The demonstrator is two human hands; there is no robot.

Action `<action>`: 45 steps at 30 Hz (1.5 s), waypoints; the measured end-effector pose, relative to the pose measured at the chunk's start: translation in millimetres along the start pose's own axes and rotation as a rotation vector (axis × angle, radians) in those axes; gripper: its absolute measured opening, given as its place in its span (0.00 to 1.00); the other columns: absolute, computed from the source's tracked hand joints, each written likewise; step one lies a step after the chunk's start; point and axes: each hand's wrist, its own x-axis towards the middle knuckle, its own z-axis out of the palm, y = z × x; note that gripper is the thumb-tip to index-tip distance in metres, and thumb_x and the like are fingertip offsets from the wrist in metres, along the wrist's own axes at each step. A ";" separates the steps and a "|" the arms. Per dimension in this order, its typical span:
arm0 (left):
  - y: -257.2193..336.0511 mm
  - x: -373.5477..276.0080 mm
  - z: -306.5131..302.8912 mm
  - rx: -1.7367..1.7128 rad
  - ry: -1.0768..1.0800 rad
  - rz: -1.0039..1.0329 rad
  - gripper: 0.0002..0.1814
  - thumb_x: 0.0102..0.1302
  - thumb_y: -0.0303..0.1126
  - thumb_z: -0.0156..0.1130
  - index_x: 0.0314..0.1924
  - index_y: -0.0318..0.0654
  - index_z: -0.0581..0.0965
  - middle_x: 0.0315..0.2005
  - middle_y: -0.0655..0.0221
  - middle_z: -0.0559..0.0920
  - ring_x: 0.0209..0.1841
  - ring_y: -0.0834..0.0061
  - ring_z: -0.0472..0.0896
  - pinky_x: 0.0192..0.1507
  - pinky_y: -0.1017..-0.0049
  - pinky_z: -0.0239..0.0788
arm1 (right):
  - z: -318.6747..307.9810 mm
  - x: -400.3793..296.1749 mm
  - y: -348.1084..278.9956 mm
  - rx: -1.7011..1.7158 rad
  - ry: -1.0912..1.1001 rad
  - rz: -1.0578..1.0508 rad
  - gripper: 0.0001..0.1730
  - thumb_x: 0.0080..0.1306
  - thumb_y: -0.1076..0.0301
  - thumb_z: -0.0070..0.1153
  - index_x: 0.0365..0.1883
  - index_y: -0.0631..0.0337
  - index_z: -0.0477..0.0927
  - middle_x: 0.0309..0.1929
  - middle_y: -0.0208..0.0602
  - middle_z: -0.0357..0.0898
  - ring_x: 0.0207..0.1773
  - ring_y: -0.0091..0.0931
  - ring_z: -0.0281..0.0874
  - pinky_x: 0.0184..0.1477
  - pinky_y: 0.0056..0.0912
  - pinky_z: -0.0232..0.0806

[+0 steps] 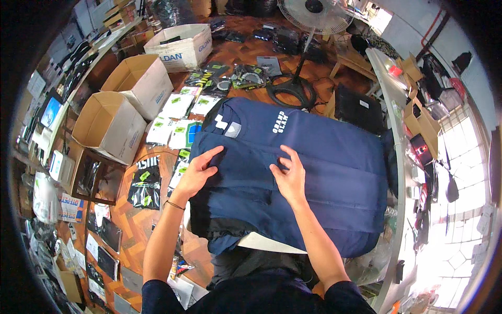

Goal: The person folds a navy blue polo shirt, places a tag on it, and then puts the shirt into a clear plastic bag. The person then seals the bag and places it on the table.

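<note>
A navy T-shirt (333,133) lies spread before me, with white printed lettering on its chest and a pale neck label. Over its left part rests a darker navy folded garment (243,161). My left hand (199,169) is at that garment's left edge, thumb and index finger apart. Above its right side is my right hand (291,175), fingers loosely bent and apart, holding nothing. Whether either hand presses on the cloth I cannot tell. Below the hands, the near cloth is rumpled, and a strip of white surface (270,243) shows under it.
Bagged garments (178,105) lie on the parquet floor at left, near open cardboard boxes (108,125). A pedestal fan (300,78) stands beyond the shirts. On the right runs a long table (396,157) with small boxes; at left is a shelf with a lit screen (51,112).
</note>
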 end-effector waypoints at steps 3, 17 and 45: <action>-1.7 -1.3 -2.7 -0.011 -0.006 0.004 0.41 0.65 0.09 0.57 0.79 0.35 0.69 0.78 0.67 0.70 0.78 0.74 0.67 0.77 0.76 0.55 | -2.8 2.8 0.4 -0.069 0.082 0.000 0.39 0.61 0.75 0.75 0.71 0.62 0.74 0.52 0.52 0.90 0.47 0.31 0.92 0.46 0.32 0.82; 72.2 -28.3 17.6 0.741 0.362 -0.094 0.24 0.72 0.23 0.65 0.67 0.35 0.78 0.60 0.53 0.84 0.63 0.58 0.82 0.62 0.65 0.75 | -25.1 -13.6 -20.9 -0.259 0.228 -0.104 0.23 0.64 0.67 0.71 0.57 0.63 0.82 0.51 0.46 0.89 0.46 0.42 0.88 0.53 0.44 0.77; 32.7 16.2 150.1 1.272 0.127 0.273 0.42 0.79 0.59 0.55 0.82 0.42 0.62 0.83 0.51 0.58 0.85 0.40 0.48 0.81 0.37 0.38 | -338.1 -180.4 66.3 -0.463 0.619 -0.206 0.19 0.75 0.70 0.62 0.62 0.67 0.82 0.67 0.53 0.79 0.71 0.47 0.77 0.73 0.45 0.68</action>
